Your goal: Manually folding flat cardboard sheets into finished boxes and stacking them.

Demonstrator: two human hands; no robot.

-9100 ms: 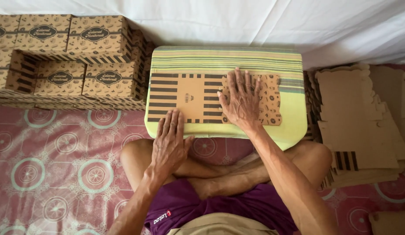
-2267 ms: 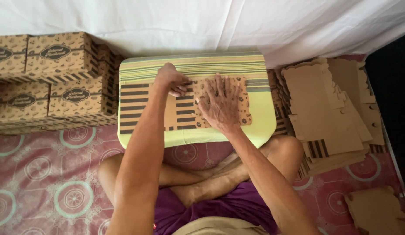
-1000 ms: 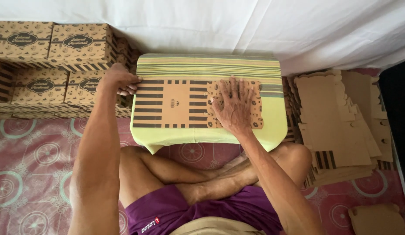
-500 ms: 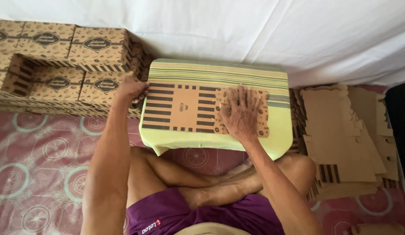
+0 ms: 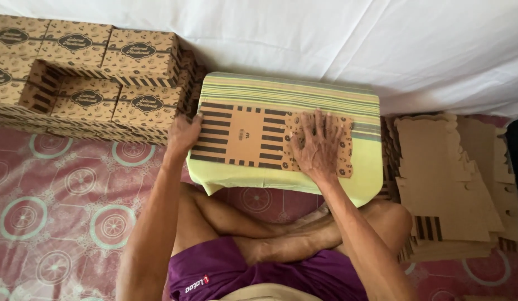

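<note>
Cardboard box blank (image 5: 253,136), flat, long axis left to right across the striped cushion (image 5: 281,89) before the seated person. Left hand (image 5: 182,134) grips its left edge, fingers curled. Right hand (image 5: 317,147) lies spread flat on its right half, pressing it down.

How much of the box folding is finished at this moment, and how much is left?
Done: a stack of folded boxes stands at the left. In hand: one flat cardboard blank lies on the striped cushion; the right hand presses it flat, the left hand grips its left edge. No flap looks raised yet. Left: a pile of flat blanks waits at the right.
</note>
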